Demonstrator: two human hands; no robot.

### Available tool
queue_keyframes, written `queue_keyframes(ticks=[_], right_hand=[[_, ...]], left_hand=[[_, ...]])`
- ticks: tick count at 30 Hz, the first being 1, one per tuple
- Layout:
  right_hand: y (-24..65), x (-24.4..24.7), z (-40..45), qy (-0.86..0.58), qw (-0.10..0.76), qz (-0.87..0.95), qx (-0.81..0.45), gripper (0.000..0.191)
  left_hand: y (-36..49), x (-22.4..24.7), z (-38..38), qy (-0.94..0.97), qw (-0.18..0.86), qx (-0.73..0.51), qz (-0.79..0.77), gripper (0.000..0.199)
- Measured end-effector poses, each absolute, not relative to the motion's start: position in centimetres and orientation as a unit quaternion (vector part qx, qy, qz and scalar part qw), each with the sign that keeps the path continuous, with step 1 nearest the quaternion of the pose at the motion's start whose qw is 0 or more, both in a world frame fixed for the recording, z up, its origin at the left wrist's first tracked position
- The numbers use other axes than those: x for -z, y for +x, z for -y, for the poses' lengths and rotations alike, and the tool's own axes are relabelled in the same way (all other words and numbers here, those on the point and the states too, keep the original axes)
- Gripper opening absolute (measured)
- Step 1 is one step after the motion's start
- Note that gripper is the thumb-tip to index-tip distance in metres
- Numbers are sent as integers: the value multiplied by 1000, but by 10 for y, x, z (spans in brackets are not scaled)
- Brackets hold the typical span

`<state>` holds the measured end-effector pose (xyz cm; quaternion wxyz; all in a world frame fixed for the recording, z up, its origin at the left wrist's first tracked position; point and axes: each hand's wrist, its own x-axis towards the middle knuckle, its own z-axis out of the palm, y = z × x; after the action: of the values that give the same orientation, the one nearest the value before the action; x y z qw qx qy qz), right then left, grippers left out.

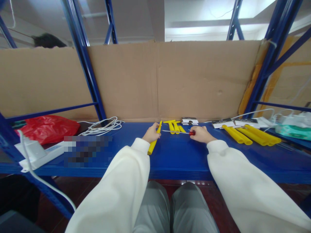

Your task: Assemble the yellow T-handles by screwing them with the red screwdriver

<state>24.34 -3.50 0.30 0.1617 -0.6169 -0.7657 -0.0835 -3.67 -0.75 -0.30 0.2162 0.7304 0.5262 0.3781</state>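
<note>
My left hand (151,133) grips a long yellow tube (154,142) that lies slanted across the blue shelf (179,158), its upper end pointing at the cardboard back wall. My right hand (200,133) holds red-handled scissors (180,132) whose thin metal blades point left, toward the tube's top end. Just behind the blades lie a few short yellow tube pieces (174,126). Both arms wear white sleeves.
A pile of long yellow tubes (250,135) lies at right, with small cards (222,123) and white chargers (291,120) behind. White cables (102,127), a red plastic bag (47,127) and a white power strip (40,153) sit at left. Cardboard (170,81) walls the back.
</note>
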Motion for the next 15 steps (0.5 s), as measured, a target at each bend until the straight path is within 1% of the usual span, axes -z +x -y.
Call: queue_keyframes(ticks=[7,15], right_hand=[[237,-4,40,-599,125,788,70,10],[239,-4,37,-573,149,805,44,16]], left_hand=[[-35,-1,13,728,217,-377,-531,45],[-37,-1,10,730,225,-367,-531,47]])
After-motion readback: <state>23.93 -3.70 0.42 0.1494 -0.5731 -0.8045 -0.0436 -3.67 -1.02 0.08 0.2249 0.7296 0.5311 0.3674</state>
